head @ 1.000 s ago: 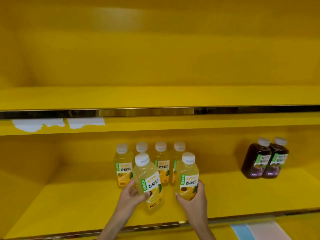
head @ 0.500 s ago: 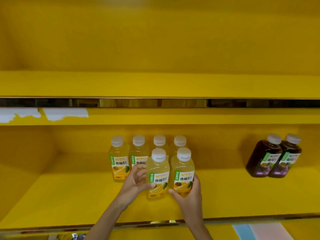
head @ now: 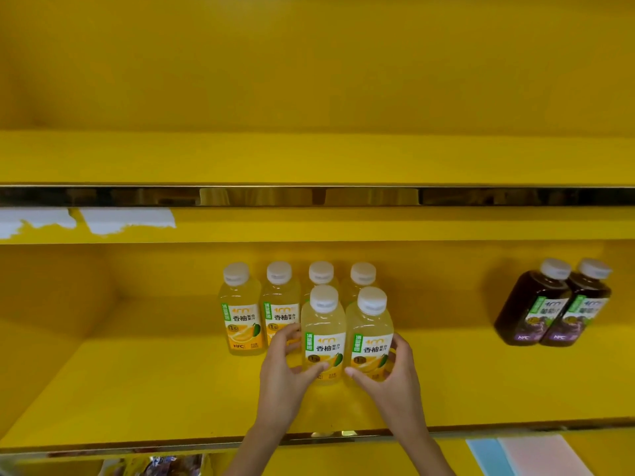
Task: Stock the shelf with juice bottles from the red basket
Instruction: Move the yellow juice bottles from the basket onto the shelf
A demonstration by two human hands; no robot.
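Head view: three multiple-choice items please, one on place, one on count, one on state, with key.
1. Where do the dark purple bottles stand?
A. at the right of the lower shelf
B. in a cardboard box
C. on the floor

2. How many yellow juice bottles are on that shelf?
A. four
B. six
C. eight

3. The left hand is:
A. open and idle
B. gripping the front-left yellow bottle
C. gripping a purple bottle

Key:
1 A, both stand far right on the lower shelf.
2 B, four in the back row and two in front.
3 B, its fingers and thumb curl round that bottle, while the right hand grips the front-right yellow bottle.
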